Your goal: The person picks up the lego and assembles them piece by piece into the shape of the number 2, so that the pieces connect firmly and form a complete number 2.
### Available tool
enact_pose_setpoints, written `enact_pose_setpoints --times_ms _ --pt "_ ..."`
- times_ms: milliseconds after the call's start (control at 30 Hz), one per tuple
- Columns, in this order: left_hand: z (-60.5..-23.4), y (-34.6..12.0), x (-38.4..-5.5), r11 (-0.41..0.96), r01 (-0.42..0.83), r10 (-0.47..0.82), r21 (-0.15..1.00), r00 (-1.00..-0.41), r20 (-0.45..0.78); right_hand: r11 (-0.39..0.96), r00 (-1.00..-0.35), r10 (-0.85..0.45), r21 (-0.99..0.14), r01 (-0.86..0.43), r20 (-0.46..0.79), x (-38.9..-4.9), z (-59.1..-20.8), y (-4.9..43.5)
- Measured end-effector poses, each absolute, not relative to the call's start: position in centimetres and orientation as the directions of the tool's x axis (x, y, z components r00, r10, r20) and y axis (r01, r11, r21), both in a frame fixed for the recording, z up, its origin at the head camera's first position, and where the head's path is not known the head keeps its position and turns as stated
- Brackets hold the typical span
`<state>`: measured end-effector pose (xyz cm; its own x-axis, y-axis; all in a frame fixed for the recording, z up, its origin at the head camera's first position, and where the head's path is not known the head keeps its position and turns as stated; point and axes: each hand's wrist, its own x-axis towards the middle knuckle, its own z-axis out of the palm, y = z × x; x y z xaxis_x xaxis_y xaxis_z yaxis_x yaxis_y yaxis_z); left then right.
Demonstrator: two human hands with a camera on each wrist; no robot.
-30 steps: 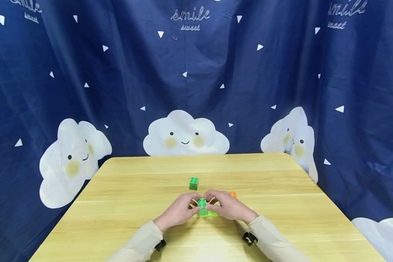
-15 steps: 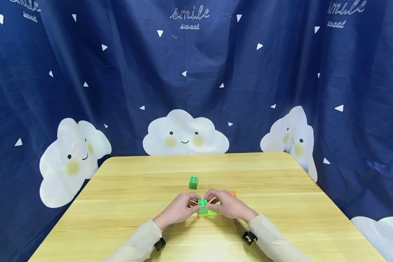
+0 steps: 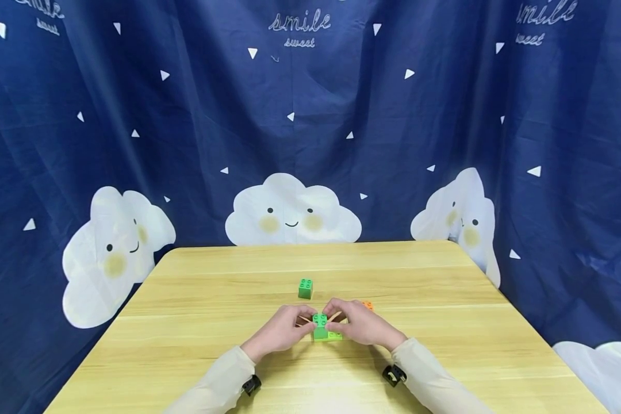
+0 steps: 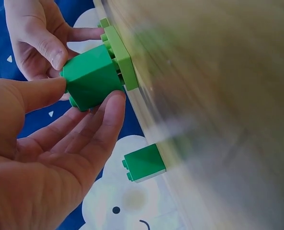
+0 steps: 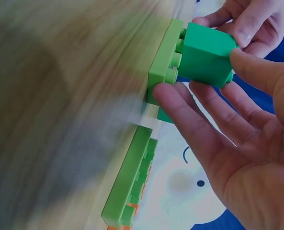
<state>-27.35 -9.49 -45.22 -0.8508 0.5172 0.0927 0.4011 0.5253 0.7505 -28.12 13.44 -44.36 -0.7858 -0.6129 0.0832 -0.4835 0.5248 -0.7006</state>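
Green two-by-two stud brick sits between both hands, above a lime-green studded plate; studs showing between them suggest incomplete seating. The left hand and right hand pinch the brick, thumbs opposite fingers. Uneven thumb pressure could tilt it, or skid the plate along the surface. Beyond the right hand, an orange brick might get knocked by its knuckles.

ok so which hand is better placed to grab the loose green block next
Probably the left hand: in the head view the loose green block lies ahead of it, nearer than to the right hand. Both hands hold the other green block, though.
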Motion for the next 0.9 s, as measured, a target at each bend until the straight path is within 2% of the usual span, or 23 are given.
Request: enact_pose_setpoints --times_ms 900 --pt "-45.08 -9.27 -27.21 0.534 0.41 0.51 0.739 -0.854 0.106 0.506 -0.771 -0.63 -0.707 -0.494 0.088 -28.15 -44.33 13.49"
